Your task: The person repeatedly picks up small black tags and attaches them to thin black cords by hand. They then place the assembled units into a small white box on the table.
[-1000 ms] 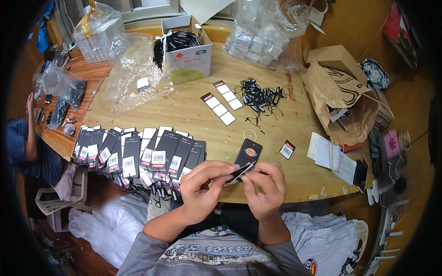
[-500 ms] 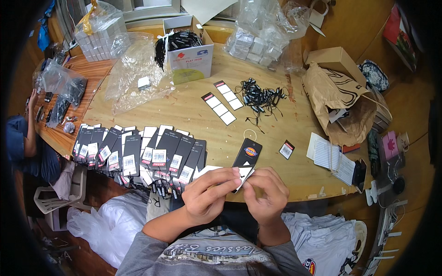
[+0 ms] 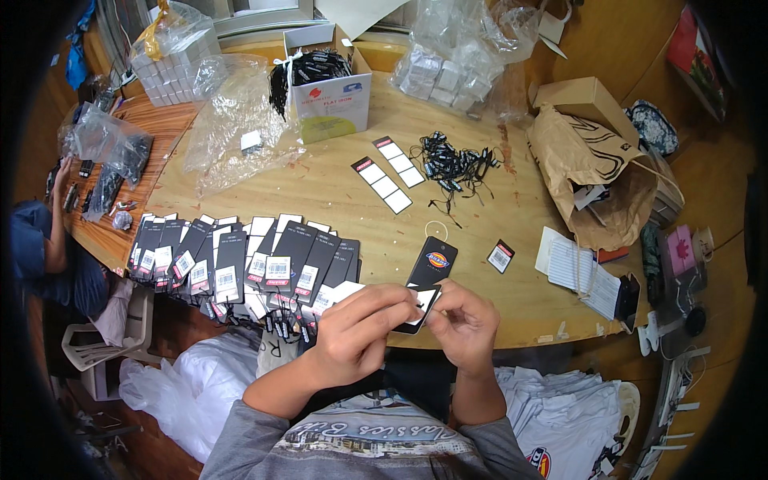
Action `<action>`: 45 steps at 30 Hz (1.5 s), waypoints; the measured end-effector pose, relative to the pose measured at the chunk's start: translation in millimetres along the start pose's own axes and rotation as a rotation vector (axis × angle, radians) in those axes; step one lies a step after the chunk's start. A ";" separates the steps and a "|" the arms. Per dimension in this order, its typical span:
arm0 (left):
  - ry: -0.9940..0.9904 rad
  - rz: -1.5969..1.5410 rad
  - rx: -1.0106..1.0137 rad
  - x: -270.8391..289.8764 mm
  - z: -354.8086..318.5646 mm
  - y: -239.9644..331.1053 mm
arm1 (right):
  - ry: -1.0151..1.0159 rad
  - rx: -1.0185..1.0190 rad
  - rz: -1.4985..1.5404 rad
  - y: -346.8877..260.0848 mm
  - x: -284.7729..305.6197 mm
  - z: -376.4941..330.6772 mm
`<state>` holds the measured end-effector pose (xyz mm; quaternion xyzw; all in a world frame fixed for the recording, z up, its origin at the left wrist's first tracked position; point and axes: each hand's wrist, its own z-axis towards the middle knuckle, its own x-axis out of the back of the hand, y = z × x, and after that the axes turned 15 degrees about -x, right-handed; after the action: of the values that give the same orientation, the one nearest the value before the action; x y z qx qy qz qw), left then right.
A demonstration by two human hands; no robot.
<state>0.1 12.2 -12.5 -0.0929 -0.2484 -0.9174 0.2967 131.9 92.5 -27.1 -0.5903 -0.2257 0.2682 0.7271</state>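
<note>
Near the table's front edge, my left hand (image 3: 360, 330) and my right hand (image 3: 462, 324) are closed, fingertips pinched around a small white hang tag (image 3: 433, 298) with a black edge. The left fingertips press on its white face, while the right thumb and finger grip its right side. Just beyond the fingers is a black hang tag (image 3: 433, 260) with a colourful logo and a pale loop at its top; its lower end is hidden behind the held tag. To the left, several black hang tags (image 3: 300, 252) with white barcode stickers overlap in rows along the edge.
A tangle of black strings (image 3: 454, 162) lies by two label strips (image 3: 381, 186). A small barcode tag (image 3: 501, 257) is to the right. Farther back stand a box of black strings (image 3: 332, 104), bagged white boxes (image 3: 436, 76) and a paper bag (image 3: 588, 172). Another person's arm (image 3: 56, 216) shows far left.
The white tag between my fingers has turned, so more of its face and black edge shows. Both hands stay in nearly the same place, still pinching.
</note>
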 end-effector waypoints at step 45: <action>0.218 -0.584 0.546 -4.6 10.3 4.5 | -0.038 -0.250 0.214 -25.8 13.2 2.4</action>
<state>6.7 16.6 -3.4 0.1611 -0.4657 -0.8679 0.0623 143.5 98.8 -1.1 -0.6918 -0.2067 0.3252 0.6107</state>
